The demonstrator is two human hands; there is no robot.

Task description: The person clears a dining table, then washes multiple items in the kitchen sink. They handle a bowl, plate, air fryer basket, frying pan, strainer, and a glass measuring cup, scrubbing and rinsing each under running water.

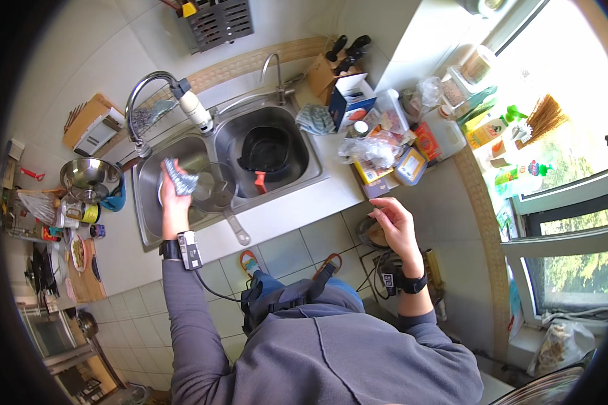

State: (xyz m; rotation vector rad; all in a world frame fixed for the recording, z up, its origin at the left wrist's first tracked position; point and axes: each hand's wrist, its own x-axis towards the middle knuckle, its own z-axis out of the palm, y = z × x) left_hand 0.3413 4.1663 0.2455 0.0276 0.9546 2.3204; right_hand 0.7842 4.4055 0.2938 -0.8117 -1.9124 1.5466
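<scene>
My left hand (171, 196) reaches over the left basin (149, 215) of a steel double sink, gripping a grey-and-white patterned cloth (182, 177). Just right of it, a see-through round utensil (214, 187) rests across the sink divider, its long handle (237, 228) lying over the counter's front edge. A black pan-like vessel (266, 149) stands in the right basin, with an orange-red piece (260, 182) at its near side. My right hand (395, 223) is raised beside the counter's front edge, fingers slightly bent, nothing visible in it.
A tall faucet (149, 81) arches over the left basin. Right of the sink are a folded cloth (315, 119), a knife block (324, 76), a blue box (352, 104) and packets. Leftward sit a steel bowl (91, 174) and a cutting board (88, 276) with a knife.
</scene>
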